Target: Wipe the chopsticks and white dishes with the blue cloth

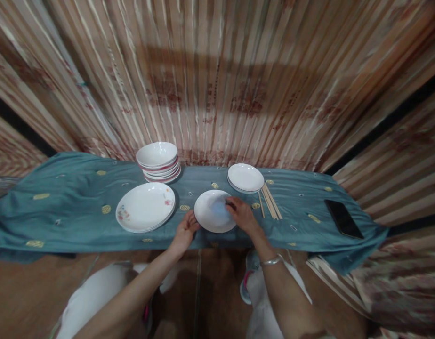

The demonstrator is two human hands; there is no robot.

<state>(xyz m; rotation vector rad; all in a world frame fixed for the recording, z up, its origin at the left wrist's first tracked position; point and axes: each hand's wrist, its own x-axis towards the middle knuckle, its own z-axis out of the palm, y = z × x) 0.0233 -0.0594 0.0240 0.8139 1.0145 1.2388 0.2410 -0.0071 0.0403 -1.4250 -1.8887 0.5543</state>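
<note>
A small white plate [206,214] is in front of me at the middle of the table. My left hand [187,228] grips its left rim, with the thumb near the edge. Over the right side of this plate is my right hand [241,214], fingers pinched together. A small dark item shows at its fingertips, and a blurred bluish patch lies over the plate's middle; I cannot make out what either is. Just beyond my right hand sit stacked small white plates [245,177]. Left of my left hand are larger oval plates with flower prints [146,206], also stacked.
Stacked white bowls with red bands [157,155] stand at the back left. Several wooden chopsticks [271,202] lie right of the small plates. A black phone [343,218] rests near the right end. A green patterned cloth [83,188] covers the table; a pleated curtain [203,84] hangs behind.
</note>
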